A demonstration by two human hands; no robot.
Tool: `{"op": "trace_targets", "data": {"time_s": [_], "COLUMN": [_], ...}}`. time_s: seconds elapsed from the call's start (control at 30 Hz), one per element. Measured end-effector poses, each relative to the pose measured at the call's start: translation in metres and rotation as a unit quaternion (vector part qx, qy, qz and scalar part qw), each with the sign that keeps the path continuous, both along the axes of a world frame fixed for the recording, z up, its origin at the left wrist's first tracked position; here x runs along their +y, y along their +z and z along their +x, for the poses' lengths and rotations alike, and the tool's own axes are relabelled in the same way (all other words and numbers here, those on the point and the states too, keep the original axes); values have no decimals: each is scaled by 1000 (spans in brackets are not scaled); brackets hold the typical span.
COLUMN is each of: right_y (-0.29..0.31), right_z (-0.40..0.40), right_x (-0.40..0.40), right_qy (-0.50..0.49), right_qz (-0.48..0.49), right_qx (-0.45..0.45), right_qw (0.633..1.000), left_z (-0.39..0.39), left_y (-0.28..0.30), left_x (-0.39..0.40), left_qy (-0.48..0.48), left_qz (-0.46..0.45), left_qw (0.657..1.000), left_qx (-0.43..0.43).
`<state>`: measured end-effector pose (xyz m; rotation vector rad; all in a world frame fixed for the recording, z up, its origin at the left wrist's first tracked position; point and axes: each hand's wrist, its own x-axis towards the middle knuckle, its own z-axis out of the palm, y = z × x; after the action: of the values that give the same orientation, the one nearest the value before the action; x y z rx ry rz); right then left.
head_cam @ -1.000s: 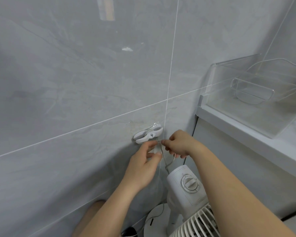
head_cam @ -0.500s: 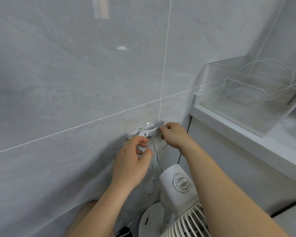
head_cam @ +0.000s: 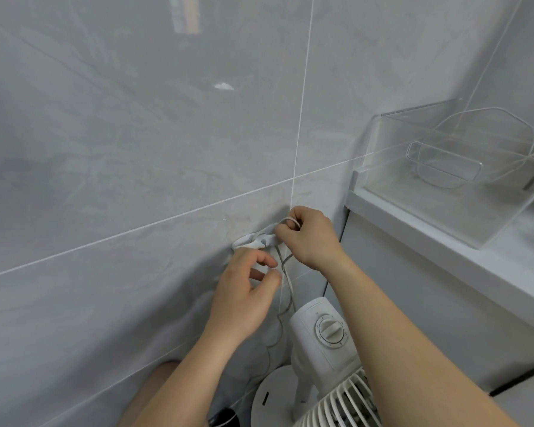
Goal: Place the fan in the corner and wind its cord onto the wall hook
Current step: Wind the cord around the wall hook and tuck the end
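Slip risk: thin white cord [head_cam: 285, 274] looped over right hand [head_cam: 309, 238] fingers [head_cam: 292, 224] only; likely to spring off the wall hook [head_cam: 255, 240] if tension drops before the turn seats.
Hook risk: small white hook stuck to the grey tiled wall [head_cam: 136, 149]; hard downward pull on the cord could probably peel it loose.
Fan risk: slack running down to the fan [head_cam: 324, 349]; sharp tug upward might tip or drag it out of the corner.
Right hand: curled, pinching a loop of cord just at the hook's right end, touching it.
Left hand [head_cam: 244, 291]: just below the hook, thumb and fingertips drawn together beside the hanging cord; contact with the cord uncertain, cannot tell.
Fan look: white plastic, round dial on the rear housing, ribbed grille at bottom edge, round flat base on the floor.
Fan place: in the corner, between tiled wall and pale cabinet [head_cam: 413, 303], directly under the hook.
Cord look: thin, white, wavy, hanging loosely from hook down toward the base.
Wind progress: apparently early; most of the cord not yet on the hook.
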<state>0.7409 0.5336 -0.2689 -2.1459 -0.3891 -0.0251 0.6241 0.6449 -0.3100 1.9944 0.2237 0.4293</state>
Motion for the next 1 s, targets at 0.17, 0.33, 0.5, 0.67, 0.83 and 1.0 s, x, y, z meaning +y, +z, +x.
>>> {"op": "trace_targets", "data": {"time_s": [0.17, 0.33, 0.5, 0.67, 0.83, 1.0], "right_y": [5, 13, 13, 13, 10, 10], "right_z": [-2, -9, -10, -11, -12, -8], "right_x": [-1, -3, -9, -12, -7, -7], "right_qy": [33, 72, 115, 133, 113, 52], "right_qz": [57, 141, 138, 140, 117, 86], "right_qx": [19, 88, 94, 94, 72, 32], "right_qw": [998, 983, 979, 977, 984, 994], "left_z": [-2, 6, 3, -5, -9, -16], "left_y": [1, 9, 14, 15, 10, 5], "left_x": [-10, -20, -14, -11, 1, 10], "left_qy": [-48, -91, -58, -4, 77, 113], "left_qz": [-23, -54, -138, -166, -192, -227], "left_qw": [998, 994, 988, 983, 972, 962], "left_qx": [-43, -33, -30, -79, -109, -104]}}
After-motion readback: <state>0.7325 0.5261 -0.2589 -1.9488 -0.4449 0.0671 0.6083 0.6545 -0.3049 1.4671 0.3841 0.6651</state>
